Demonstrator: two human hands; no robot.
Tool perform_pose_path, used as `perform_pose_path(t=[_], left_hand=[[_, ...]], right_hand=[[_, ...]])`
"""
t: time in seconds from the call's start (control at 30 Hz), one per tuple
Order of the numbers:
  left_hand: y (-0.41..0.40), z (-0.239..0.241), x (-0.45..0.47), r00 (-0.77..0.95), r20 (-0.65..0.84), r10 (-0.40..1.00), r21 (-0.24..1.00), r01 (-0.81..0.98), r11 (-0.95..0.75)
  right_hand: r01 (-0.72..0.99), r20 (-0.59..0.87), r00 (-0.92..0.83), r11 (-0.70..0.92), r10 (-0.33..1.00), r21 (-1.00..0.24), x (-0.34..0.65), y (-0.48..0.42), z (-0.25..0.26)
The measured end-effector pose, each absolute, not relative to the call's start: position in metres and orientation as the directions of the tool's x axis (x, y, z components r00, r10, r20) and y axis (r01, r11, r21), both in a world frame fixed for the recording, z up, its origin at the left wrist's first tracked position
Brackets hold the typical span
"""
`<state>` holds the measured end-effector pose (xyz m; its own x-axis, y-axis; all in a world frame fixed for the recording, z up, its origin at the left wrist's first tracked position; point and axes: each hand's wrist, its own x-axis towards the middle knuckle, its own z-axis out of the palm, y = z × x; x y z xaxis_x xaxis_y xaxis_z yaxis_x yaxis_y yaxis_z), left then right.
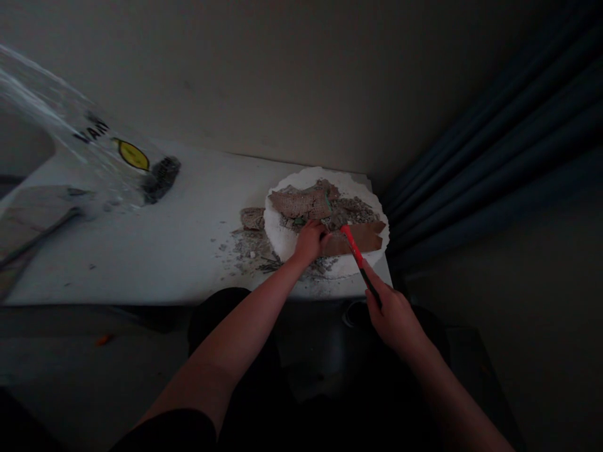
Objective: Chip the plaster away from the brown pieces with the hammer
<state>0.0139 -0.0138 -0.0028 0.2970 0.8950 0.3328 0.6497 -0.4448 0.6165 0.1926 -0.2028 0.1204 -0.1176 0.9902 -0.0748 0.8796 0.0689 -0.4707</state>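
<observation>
A round white foam slab lies on the white table, covered with brown crumbly pieces and grey rubble. My left hand is closed on a brown flat piece at the slab's near side, pressing it down. My right hand grips the dark handle of a red-shafted tool. The tool's head rests on the rubble near the slab's middle, just right of my left hand.
Loose crumbs and a brown chunk lie left of the slab. A clear plastic bag with a yellow label sits at the table's left. A dark curtain hangs at the right. A wall stands behind.
</observation>
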Motion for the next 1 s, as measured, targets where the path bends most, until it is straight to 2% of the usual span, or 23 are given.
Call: perform_pose_path(t=[0.2,0.43,0.67,0.8,1.0], left_hand=[[-0.025,0.007,0.008,0.307,0.343,0.888,0.549,0.701,-0.455],[-0.032,0.017,0.006,0.34,0.22,0.914,0.458,0.791,-0.405],[-0.031,0.017,0.007,0.355,0.199,0.913,0.465,0.786,-0.407],[-0.03,0.017,0.007,0.351,0.187,0.918,0.467,0.79,-0.397],[-0.031,0.017,0.007,0.344,0.201,0.917,0.469,0.788,-0.398]], right_hand=[[0.872,-0.037,-0.096,0.066,0.995,-0.485,0.195,-0.207,0.114],[0.877,-0.059,-0.11,0.069,0.992,-0.476,0.196,-0.207,0.101],[0.839,-0.015,-0.054,0.037,0.998,-0.542,0.196,-0.22,0.091],[0.84,-0.055,-0.06,0.021,0.997,-0.542,0.193,-0.219,0.08],[0.838,-0.021,-0.066,0.044,0.998,-0.544,0.192,-0.215,0.077]])
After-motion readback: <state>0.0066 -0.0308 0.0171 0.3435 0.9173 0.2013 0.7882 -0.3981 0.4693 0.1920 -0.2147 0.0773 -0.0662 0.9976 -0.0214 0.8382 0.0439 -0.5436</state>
